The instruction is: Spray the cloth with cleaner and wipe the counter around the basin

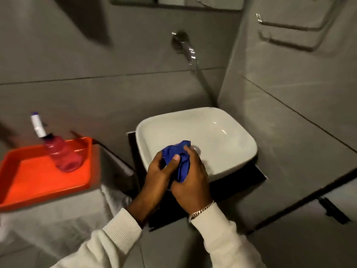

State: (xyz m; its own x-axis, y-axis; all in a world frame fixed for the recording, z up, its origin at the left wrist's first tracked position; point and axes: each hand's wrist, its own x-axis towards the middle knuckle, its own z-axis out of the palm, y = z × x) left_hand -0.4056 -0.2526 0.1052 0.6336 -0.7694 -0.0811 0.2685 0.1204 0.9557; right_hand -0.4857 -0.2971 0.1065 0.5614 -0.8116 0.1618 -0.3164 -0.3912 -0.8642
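A crumpled blue cloth (180, 159) is bunched between both hands over the near left rim of the white basin (222, 136). My left hand (160, 171) grips its left side and my right hand (191, 176), with a chain bracelet at the wrist, closes over its right side. The spray bottle (61, 151), pink-red liquid with a white nozzle, stands tilted in an orange tray (34, 176) to the left, well apart from my hands. The dark counter (241, 182) shows beneath and in front of the basin.
A chrome wall spout (190, 51) sticks out above the basin. Grey tiled walls close in behind and on the right, where a towel rail (289, 35) hangs. The orange tray rests on a grey ledge left of the basin.
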